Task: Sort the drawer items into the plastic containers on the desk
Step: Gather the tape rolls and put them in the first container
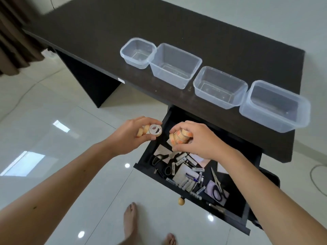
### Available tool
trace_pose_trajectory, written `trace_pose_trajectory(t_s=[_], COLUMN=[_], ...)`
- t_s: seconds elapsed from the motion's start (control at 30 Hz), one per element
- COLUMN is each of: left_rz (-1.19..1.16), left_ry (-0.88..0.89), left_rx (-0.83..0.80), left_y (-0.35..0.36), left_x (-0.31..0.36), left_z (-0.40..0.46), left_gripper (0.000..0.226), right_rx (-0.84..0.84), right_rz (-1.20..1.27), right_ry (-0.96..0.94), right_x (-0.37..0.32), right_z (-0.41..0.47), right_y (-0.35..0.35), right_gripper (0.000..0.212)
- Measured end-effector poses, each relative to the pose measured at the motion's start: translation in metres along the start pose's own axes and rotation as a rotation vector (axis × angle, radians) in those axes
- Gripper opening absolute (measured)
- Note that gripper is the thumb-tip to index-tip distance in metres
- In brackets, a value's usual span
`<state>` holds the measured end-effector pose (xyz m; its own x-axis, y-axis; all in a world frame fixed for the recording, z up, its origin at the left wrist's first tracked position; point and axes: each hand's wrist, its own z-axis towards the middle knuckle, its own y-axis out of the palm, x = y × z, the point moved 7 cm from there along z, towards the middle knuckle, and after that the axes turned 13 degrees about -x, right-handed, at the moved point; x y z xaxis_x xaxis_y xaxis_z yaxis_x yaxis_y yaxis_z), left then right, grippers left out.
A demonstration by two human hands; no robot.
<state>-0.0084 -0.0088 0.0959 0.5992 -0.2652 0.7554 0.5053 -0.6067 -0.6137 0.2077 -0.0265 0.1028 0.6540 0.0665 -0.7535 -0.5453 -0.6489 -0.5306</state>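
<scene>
My left hand point(131, 137) grips a few small tape rolls point(152, 132) just left of the open drawer point(148, 156). My right hand point(198, 140) is closed on several more tape rolls point(180, 137) above the drawer's back half. Below lie batteries point(189, 181), black-handled scissors point(217, 184) and paper slips. Several clear plastic containers stand in a row on the dark desk point(106, 29): a small square one point(138, 53), a deep one point(175, 65), a shallower one point(219, 87) and a wide one point(274, 105). All look empty.
The drawer sticks out from under the desk's right end, with a round wooden knob point(181, 201) on its front. My bare feet point(131, 225) stand on glossy white tiles. A brown curtain point(12, 32) hangs at the far left. A cable point(316, 175) lies on the floor at right.
</scene>
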Motion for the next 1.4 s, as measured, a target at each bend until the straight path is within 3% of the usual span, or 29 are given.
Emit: trace_pose_trajectory(t_s=[0.4,0.67,0.93,1.13,1.4], left_rz=[-0.071,-0.030,-0.043,-0.211,-0.308], left_ry=[-0.065,-0.074,-0.041,-0.082,-0.089], left_rx=[0.195,0.255,0.272,0.292,0.339], left_y=[-0.188,-0.273,-0.281,-0.264,-0.257], left_x=[-0.006,-0.043,-0.074,-0.096,-0.102], left_z=[0.049,0.123,0.171,0.176,0.176], left_gripper=[0.041,0.039,0.049,0.077,0.079], right_rx=[0.171,0.283,0.409,0.352,0.360], right_rz=[0.075,0.071,0.116,0.087,0.170], right_ry=[-0.106,-0.066,-0.059,-0.054,-0.030], right_x=[-0.121,-0.138,-0.126,-0.118,-0.111], right_z=[0.108,0.225,0.294,0.305,0.286], right_y=[-0.130,-0.194,-0.201,-0.185,-0.184], right_gripper=[0.045,0.043,0.043,0.046,0.043])
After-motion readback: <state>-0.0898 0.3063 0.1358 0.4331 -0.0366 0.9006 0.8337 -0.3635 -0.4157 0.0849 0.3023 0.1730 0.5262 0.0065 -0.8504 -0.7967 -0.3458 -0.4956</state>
